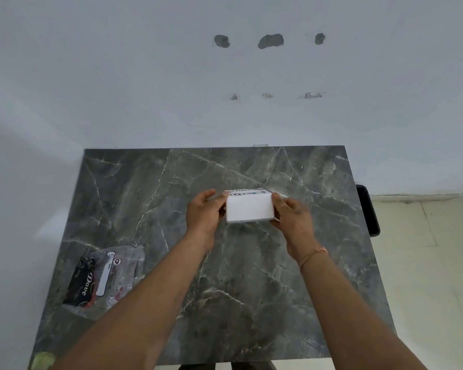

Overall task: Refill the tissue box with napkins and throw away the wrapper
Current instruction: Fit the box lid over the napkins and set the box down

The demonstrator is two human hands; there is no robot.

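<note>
A white tissue box (249,208) stands near the middle of the dark marble table (251,289). My left hand (203,213) grips its left side and my right hand (292,216) grips its right side. Some print shows along the box's top far edge. A clear plastic wrapper (104,279) with black "Dove" print lies flat at the table's near left. Whether napkins are inside the box is hidden.
A black bin (369,209) stands on the tiled floor just past the table's right edge. A white wall with patched holes rises behind the table and along its left side. A yellowish thing (42,360) shows at the table's near left corner.
</note>
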